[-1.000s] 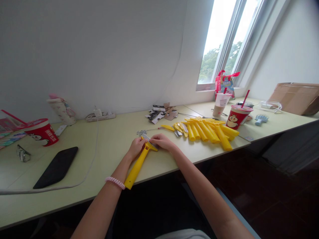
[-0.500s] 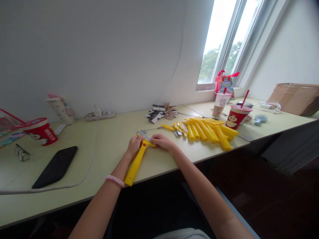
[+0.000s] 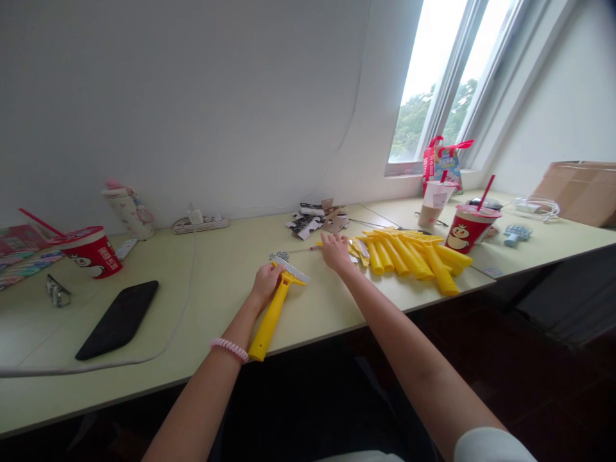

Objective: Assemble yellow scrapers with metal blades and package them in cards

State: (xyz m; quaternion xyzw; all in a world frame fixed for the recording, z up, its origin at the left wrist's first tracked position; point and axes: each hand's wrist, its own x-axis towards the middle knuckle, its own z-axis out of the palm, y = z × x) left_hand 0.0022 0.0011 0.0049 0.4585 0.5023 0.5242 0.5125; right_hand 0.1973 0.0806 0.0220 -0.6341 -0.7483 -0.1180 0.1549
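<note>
1. The left hand [image 3: 264, 285] is closed around the head of a yellow scraper [image 3: 272, 317], just behind its metal blade [image 3: 291, 270]. The scraper's handle points back toward the person and ends at the front edge of the surface [image 3: 216, 289].
2. The right hand [image 3: 335, 251] is well apart from the left and holds nothing that can be seen. It sits just beside a few small metal blades [image 3: 360, 250] and loose yellow pieces.
3. A coiled pink bracelet [image 3: 230, 350] circles the left wrist.
4. Small metal bits [image 3: 280, 255] lie just beyond the scraper.
5. Right of the hands is a heap of yellow handles [image 3: 409, 256], next to a red cup [image 3: 469, 230].
6. Farther left lie a black phone [image 3: 118, 319] and another red cup [image 3: 91, 251].
7. Cardboard scraps [image 3: 312, 221] sit by the wall.
</note>
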